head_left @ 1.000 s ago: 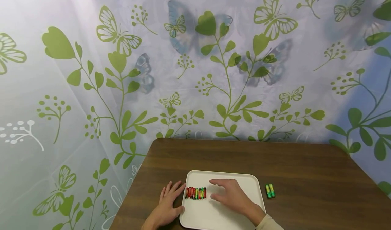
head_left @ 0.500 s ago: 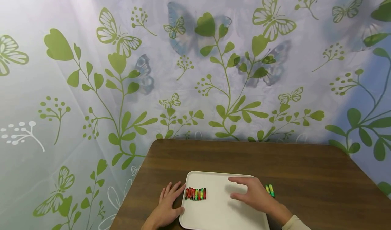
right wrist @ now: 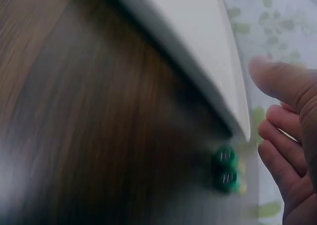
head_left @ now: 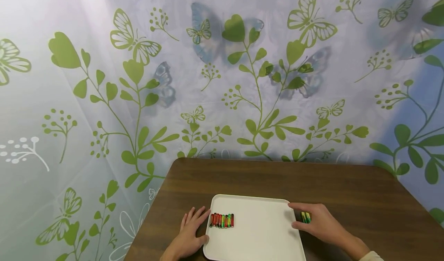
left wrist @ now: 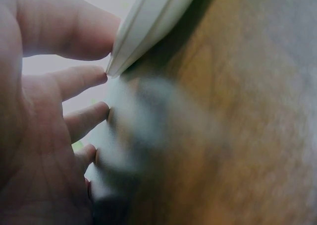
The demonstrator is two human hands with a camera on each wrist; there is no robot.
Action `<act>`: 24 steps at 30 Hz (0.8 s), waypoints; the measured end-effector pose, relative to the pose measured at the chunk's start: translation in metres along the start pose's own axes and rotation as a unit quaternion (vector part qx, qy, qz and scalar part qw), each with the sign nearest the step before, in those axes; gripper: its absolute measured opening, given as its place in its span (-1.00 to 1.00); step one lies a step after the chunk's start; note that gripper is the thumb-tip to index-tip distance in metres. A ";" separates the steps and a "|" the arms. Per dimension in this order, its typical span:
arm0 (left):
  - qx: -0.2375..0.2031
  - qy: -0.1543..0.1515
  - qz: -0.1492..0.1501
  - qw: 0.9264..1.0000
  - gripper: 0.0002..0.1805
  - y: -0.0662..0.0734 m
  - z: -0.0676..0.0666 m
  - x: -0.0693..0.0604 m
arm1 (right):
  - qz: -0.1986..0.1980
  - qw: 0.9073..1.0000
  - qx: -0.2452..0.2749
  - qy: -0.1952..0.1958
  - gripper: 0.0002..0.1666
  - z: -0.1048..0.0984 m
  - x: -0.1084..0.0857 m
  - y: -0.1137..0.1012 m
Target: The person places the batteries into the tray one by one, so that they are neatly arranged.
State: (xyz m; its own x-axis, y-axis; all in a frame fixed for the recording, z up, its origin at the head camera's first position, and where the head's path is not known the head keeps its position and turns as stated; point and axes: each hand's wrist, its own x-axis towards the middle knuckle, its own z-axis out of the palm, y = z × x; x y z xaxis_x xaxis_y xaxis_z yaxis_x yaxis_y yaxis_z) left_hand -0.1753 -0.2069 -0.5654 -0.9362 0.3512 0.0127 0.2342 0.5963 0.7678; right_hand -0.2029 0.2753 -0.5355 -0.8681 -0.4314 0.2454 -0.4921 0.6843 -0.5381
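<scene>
A row of several red and green batteries (head_left: 222,220) lies side by side near the left edge of a white tray (head_left: 263,230). My left hand (head_left: 189,232) rests at the tray's left side, fingers spread, with thumb and fingertips touching the rim; in the left wrist view the hand (left wrist: 47,116) meets the tray's edge (left wrist: 148,27). Over the tray's right edge, my right hand (head_left: 324,222) hovers with thumb and fingers apart, holding nothing. Two green and yellow batteries (head_left: 306,217) lie on the table beside it, partly hidden by that hand; their green ends (right wrist: 226,168) show in the right wrist view.
The tray sits on a dark brown wooden table (head_left: 263,176). Behind and to the left hangs a pale curtain (head_left: 215,83) printed with green leaves and butterflies.
My right hand has moved right, from beside the battery row across the tray to the two green batteries. My left hand and the battery row have stayed in place.
</scene>
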 end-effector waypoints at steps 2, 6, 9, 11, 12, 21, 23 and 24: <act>0.001 0.000 -0.002 1.000 -0.07 0.000 0.000 0.001 | 0.007 1.000 -0.005 -0.001 -0.25 -0.005 -0.006 0.007; 0.004 0.000 -0.007 1.000 -0.07 -0.001 0.000 0.002 | 0.013 1.000 -0.014 -0.003 -0.23 -0.012 -0.014 0.019; 0.005 -0.001 -0.008 1.000 -0.07 -0.002 0.000 0.003 | 0.013 1.000 -0.025 -0.001 -0.23 -0.014 -0.018 0.026; 0.006 0.000 -0.009 1.000 -0.07 -0.002 0.000 0.002 | 0.012 0.999 -0.037 0.004 -0.24 -0.013 -0.019 0.030; 0.007 0.001 -0.008 1.000 -0.07 -0.002 0.000 0.002 | 0.011 0.999 -0.042 0.007 -0.24 -0.013 -0.020 0.031; 0.004 0.004 -0.001 1.000 -0.07 -0.001 0.001 0.001 | 0.019 0.998 -0.064 0.005 -0.21 -0.012 -0.021 0.040; 0.001 0.004 -0.001 1.000 -0.07 -0.001 0.001 0.000 | 0.019 0.997 -0.069 0.003 -0.22 -0.011 -0.022 0.042; -0.001 0.004 0.000 1.000 -0.07 -0.001 0.000 0.000 | 0.018 0.997 -0.071 0.005 -0.22 -0.011 -0.022 0.043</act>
State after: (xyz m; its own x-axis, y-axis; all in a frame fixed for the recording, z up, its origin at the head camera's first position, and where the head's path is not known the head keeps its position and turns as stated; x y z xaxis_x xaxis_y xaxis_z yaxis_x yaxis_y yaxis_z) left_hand -0.1756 -0.2073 -0.5667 -0.9384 0.3452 0.0180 0.2336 0.5950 0.7690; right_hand -0.2051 0.3207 -0.5553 -0.8855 -0.4000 0.2363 -0.4644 0.7755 -0.4277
